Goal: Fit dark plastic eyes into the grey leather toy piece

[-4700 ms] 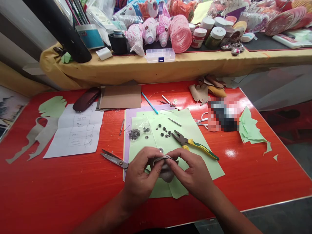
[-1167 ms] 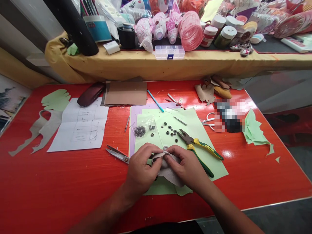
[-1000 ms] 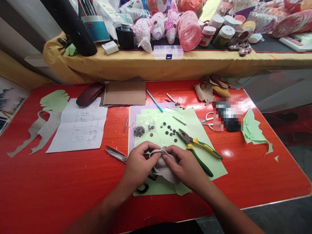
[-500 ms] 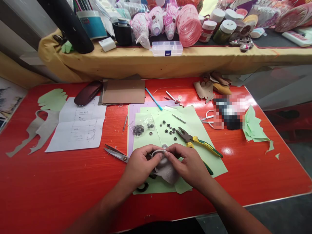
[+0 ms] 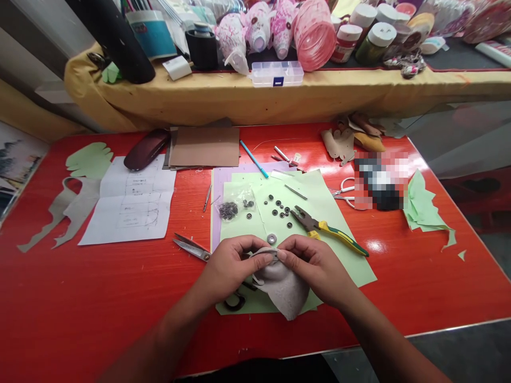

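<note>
Between my two hands is a small grey piece of soft leather or felt [image 5: 286,295], its upper edge folded and its lower part hanging down in a point. My left hand [image 5: 235,268] pinches that edge with thumb and fingertips. From the other side, my right hand [image 5: 317,266] grips the same edge, both thumbs nearly meeting. Just beyond the fingertips lies a round metal disc [image 5: 272,239]. Combination pliers [image 5: 330,233] with yellow-green handles rest right of it, near several dark snap buttons [image 5: 275,212]. Whatever is inside the fold is hidden by my fingers.
Green paper sheets [image 5: 339,266] lie under my hands on the red table [image 5: 120,298]. Large scissors [image 5: 192,248] sit left, partly beneath my left hand. A clear bag of snaps [image 5: 230,209], a drawn pattern sheet [image 5: 131,213] and white-handled scissors [image 5: 346,192] lie farther out.
The grey piece has turned and dropped lower, showing more of its surface toward me. My thumbs now press closer together on its edge. The view has shifted slightly.
</note>
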The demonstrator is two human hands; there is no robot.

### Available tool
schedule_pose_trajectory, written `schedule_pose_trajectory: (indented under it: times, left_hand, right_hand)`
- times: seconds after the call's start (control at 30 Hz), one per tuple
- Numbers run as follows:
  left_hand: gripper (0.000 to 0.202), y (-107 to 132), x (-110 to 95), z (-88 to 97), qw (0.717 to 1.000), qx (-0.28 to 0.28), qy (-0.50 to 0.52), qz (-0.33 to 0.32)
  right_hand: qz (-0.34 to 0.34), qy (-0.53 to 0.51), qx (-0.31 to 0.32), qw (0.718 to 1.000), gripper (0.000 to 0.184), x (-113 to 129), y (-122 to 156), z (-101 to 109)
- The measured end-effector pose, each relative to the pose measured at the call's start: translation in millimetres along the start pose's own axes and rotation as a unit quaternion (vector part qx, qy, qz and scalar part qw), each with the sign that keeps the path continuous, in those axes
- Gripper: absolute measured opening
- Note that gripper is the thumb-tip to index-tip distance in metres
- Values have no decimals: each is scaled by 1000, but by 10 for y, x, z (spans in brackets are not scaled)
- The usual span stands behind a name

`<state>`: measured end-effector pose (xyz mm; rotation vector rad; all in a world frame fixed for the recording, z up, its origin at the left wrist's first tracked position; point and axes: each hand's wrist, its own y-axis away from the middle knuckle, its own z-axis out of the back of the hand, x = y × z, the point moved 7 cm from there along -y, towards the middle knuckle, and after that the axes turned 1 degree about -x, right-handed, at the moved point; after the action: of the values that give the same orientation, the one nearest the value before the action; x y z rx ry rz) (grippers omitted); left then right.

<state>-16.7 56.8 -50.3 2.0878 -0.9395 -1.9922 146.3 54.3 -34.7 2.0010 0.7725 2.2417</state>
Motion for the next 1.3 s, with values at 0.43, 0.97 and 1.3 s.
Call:
schedule_pose_trajectory:
  times: [0.43, 0.97, 1.3]
  left_hand:
    - [10, 1, 19, -41, 994, -39, -99, 11]
    - [13, 1, 55, -42, 996, -27, -81, 27]
    - [12, 26, 39, -7, 995, -54, -86, 23]
  right_hand:
    - [22, 45, 20, 999, 21, -28, 33, -117]
    - [-14, 42, -6, 999, 17, -113, 39, -161]
    - [20, 33, -10, 999, 18, -35, 43, -156]
